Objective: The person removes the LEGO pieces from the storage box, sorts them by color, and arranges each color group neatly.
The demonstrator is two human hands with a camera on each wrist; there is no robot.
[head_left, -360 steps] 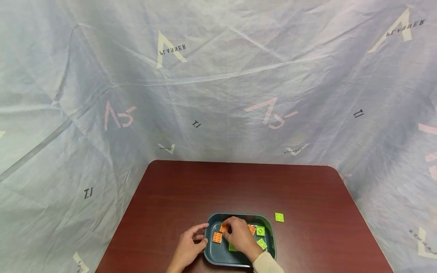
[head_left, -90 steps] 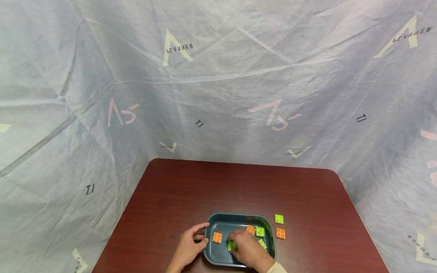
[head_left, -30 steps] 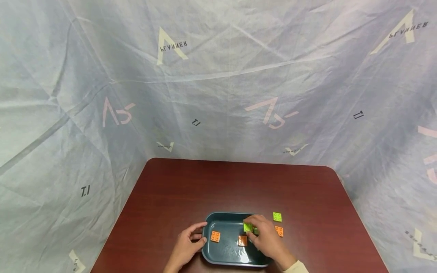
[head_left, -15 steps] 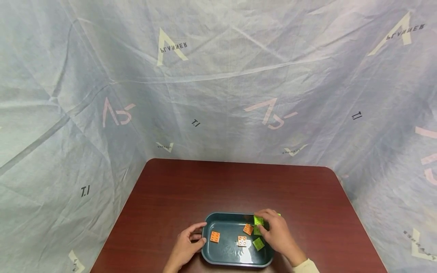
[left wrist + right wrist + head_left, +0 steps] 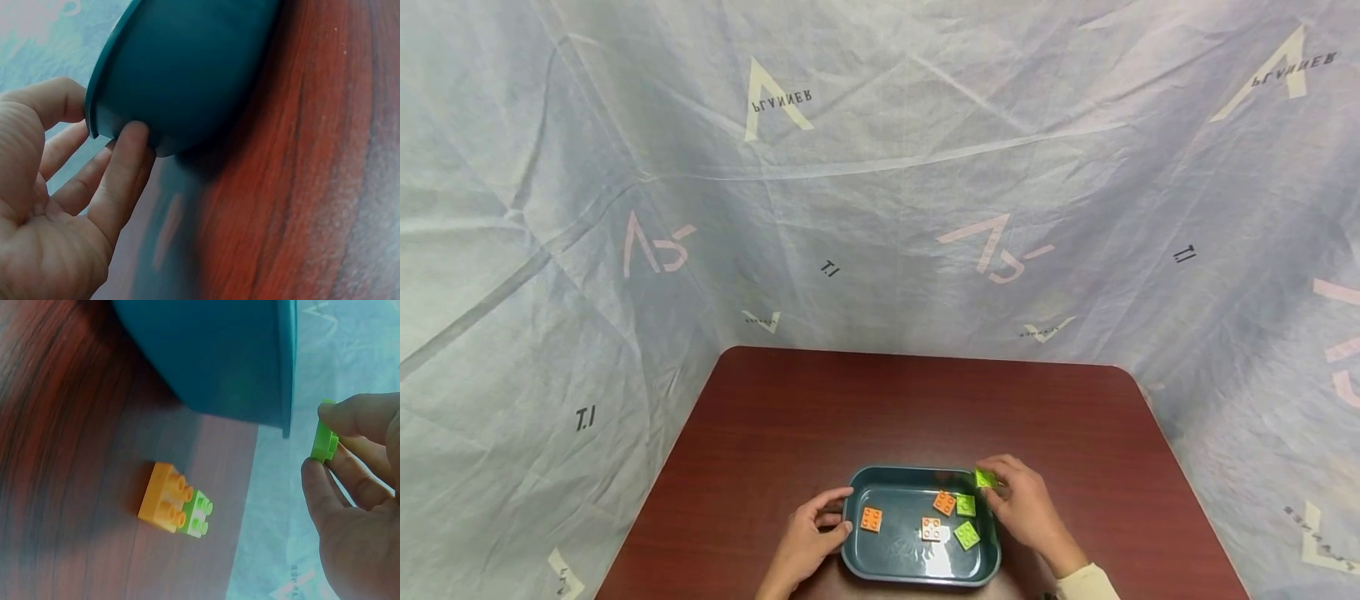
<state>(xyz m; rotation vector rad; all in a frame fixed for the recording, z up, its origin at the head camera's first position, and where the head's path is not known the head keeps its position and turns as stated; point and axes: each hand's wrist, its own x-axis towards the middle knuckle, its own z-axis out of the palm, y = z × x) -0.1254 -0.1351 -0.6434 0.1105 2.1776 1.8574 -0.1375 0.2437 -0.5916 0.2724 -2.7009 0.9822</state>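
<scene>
My right hand pinches a green toy brick between thumb and fingers, up at the right rim of the dark teal tray. My left hand holds the tray's left side, thumb on the outer wall and a bent finger at the rim. Inside the tray lie an orange brick at the left, two more orange bricks, one in the middle and one farther back, and two green bricks at the right.
On the table right of the tray stand an orange brick and a green brick close together, hidden behind my right hand in the head view. The brown wooden table reaches back to a grey printed sheet.
An orange brick has gone from the tray to the table beside the green one. My right hand then took a green brick from the tray and moved right. My left hand stays.
</scene>
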